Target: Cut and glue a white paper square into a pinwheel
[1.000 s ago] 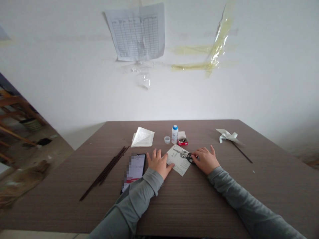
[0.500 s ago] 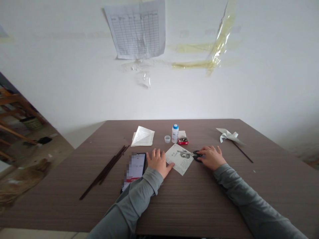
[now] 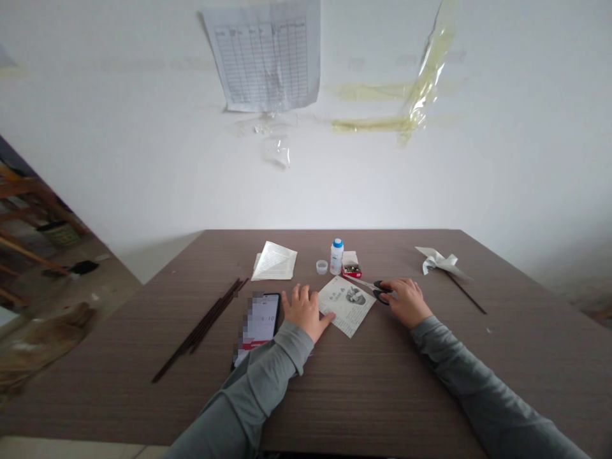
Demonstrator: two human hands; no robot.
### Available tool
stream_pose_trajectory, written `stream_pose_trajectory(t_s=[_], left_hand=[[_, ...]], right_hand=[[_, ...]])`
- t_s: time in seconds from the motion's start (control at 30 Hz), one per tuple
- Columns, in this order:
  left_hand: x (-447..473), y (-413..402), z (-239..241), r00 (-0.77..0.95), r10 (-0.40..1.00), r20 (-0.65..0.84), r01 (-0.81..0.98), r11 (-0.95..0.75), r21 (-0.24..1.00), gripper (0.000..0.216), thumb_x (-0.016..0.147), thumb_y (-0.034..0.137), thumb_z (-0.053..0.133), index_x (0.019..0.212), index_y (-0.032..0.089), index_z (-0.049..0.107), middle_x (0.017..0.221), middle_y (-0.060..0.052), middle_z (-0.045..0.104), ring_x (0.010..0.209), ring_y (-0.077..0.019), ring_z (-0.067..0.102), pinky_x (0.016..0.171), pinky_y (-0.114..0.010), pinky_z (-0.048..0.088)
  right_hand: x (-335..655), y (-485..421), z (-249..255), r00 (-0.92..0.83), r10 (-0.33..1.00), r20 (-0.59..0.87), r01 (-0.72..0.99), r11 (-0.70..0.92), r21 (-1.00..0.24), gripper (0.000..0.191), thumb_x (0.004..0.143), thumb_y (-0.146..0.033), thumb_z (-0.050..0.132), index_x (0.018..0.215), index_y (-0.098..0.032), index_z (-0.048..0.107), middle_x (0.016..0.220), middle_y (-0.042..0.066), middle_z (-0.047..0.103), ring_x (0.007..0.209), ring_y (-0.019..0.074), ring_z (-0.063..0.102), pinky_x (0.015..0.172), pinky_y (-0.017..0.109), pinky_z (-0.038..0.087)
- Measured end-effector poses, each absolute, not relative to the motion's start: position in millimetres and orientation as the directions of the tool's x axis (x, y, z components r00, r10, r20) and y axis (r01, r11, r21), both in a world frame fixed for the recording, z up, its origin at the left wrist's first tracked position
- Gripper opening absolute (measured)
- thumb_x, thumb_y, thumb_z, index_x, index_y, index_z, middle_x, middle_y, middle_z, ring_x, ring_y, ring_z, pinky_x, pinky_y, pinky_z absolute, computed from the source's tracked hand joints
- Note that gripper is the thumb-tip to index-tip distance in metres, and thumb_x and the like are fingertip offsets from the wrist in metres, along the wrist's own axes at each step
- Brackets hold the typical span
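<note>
A square sheet of printed paper (image 3: 342, 313) with a dark picture lies turned like a diamond in the middle of the table. My left hand (image 3: 305, 311) rests at its left corner, fingers spread and thumb on the sheet's edge. In my right hand (image 3: 410, 303), at the sheet's right side, are the black handles of a pair of scissors (image 3: 382, 292). The blades point left along the paper's upper right edge, their tips close to a small red box (image 3: 352, 271) of metal bits. Beside that box stand a white bottle (image 3: 336, 260) with a blue cap and a small clear cup (image 3: 322, 267).
A phone (image 3: 261, 328) showing a timer lies left of my left forearm. Several dark sticks (image 3: 205, 325) lie further left. More folded paper (image 3: 275, 261) is at the back left. A paper pinwheel (image 3: 440, 262) on a stick rests at the right. A wall (image 3: 306, 191) borders the table's far edge.
The scissors have moved off the sheet's picture, up and a little to the right, and the sheet's right corner has shifted slightly right. My left hand has stayed in place.
</note>
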State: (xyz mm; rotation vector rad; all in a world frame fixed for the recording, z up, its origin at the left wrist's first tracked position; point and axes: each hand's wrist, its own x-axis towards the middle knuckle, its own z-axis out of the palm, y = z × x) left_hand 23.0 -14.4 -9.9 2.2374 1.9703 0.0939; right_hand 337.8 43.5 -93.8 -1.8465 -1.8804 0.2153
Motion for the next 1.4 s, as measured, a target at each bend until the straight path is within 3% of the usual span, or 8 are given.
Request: stream_pose_trajectory(t_s=[0.1,0.23,0.47,0.7,0.9,1.1,1.27,1.4], left_hand=[[22.6,-13.6,-12.0,0.135,0.99,-0.032,0.976,-0.128,0.175,0.051,0.118,0.043,0.09,0.163,0.021,0.087,0.195,-0.025,0.069,0.188,-0.052,0.055,0.158,-0.085,0.04],[21.3,-12.3,-15.0,0.139,0.99,-0.016,0.972,-0.134,0.194,0.05,0.117,0.04,0.091,0.163,0.021,0.087,0.192,-0.026,0.07,0.187,-0.0526,0.056,0.157,-0.084,0.04],[19.5,-10.5,-18.5,0.147,0.989,-0.009,0.97,-0.142,0.198,0.049,0.116,0.039,0.09,0.163,0.025,0.085,0.193,-0.022,0.07,0.187,-0.0506,0.055,0.159,-0.082,0.039],[21.4,-9.9,-19.2,0.169,0.986,0.005,0.958,-0.165,0.234,0.053,0.113,0.037,0.091,0.165,0.029,0.086,0.187,-0.021,0.075,0.185,-0.052,0.058,0.157,-0.081,0.044],[21.6,-7.4,-29.7,0.177,0.984,0.016,0.955,-0.176,0.239,0.06,0.117,0.037,0.088,0.175,0.025,0.082,0.188,-0.022,0.075,0.184,-0.0499,0.06,0.157,-0.077,0.046],[16.2,-1.9,-54.5,0.156,0.975,0.156,0.949,-0.192,0.251,0.058,0.116,0.036,0.089,0.17,0.015,0.084,0.182,-0.03,0.078,0.178,-0.0554,0.064,0.154,-0.088,0.043],[12.6,7.9,-73.0,0.166,0.955,0.246,0.87,-0.259,0.419,0.034,0.108,0.033,0.098,0.139,0.019,0.096,0.169,-0.028,0.086,0.171,-0.0583,0.07,0.149,-0.088,0.05],[13.8,14.8,-77.3,0.202,0.941,0.271,0.664,-0.335,0.669,0.029,0.098,0.02,0.102,0.127,0.022,0.098,0.154,-0.024,0.092,0.157,-0.05,0.083,0.142,-0.075,0.064]], right_hand=[[340.9,44.4,-96.5,0.018,0.963,0.269,0.891,0.107,-0.441,0.037,0.096,-0.041,0.082,0.125,-0.031,0.102,0.136,0.015,0.098,0.148,0.0508,0.08,0.138,0.081,0.055],[344.0,45.8,-102.7,0.045,0.957,0.288,0.885,0.095,-0.455,0.031,0.094,-0.044,0.084,0.117,-0.036,0.103,0.133,0.011,0.098,0.149,0.0501,0.08,0.144,0.09,0.044],[337.3,46.5,-103.6,0.088,0.959,0.27,0.865,0.061,-0.499,0.024,0.093,-0.035,0.087,0.11,-0.034,0.104,0.139,0.014,0.098,0.15,0.0507,0.085,0.149,0.094,0.038],[328.0,41.2,-93.8,-0.012,0.97,0.243,0.806,0.153,-0.572,0.026,0.089,-0.033,0.087,0.109,-0.033,0.103,0.143,0.013,0.099,0.146,0.0491,0.089,0.152,0.1,0.026],[332.4,42.6,-93.0,-0.016,0.969,0.246,0.752,0.174,-0.636,0.021,0.087,-0.038,0.087,0.101,-0.031,0.1,0.126,0.012,0.102,0.129,0.046,0.096,0.156,0.097,0.022],[344.7,50.7,-95.5,0.024,0.959,0.283,0.652,0.2,-0.731,0.022,0.081,-0.042,0.09,0.098,-0.032,0.1,0.117,0.01,0.103,0.118,0.0452,0.099,0.159,0.088,0.03],[351.9,56.0,-98.6,0.086,0.947,0.31,0.566,0.209,-0.797,0.021,0.078,-0.044,0.093,0.093,-0.031,0.099,0.114,0.012,0.103,0.114,0.0476,0.1,0.16,0.086,0.033],[352.2,55.8,-97.3,0.08,0.948,0.31,0.503,0.229,-0.833,0.024,0.076,-0.048,0.094,0.094,-0.032,0.099,0.111,0.01,0.103,0.111,0.047,0.1,0.16,0.083,0.034]])
